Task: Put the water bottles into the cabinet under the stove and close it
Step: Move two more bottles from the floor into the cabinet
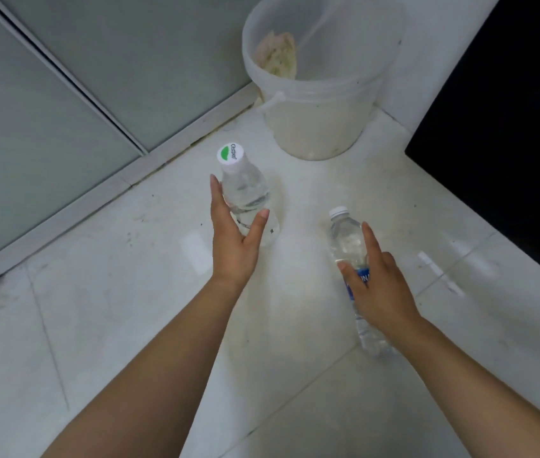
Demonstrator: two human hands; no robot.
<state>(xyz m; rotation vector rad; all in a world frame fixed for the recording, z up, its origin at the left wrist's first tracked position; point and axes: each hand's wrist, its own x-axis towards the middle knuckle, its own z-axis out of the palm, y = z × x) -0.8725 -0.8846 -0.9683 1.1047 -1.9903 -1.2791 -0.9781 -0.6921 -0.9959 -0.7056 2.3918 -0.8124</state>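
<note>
Two clear water bottles stand on the white tiled floor. The left bottle (245,190) has a white cap with a green mark. My left hand (234,239) is open around its lower body, thumb on the right side and fingers on the left, not clearly closed. The right bottle (347,236) has a plain white cap and a blue label. My right hand (377,289) lies over its label with the fingers spread, index finger pointing up along the bottle. The cabinet under the stove is not recognisable in view.
A white plastic bucket (314,94) with a handle and some scraps inside stands behind the bottles. Grey sliding panels (63,77) with a metal track run along the left. A dark black surface (506,133) fills the right side.
</note>
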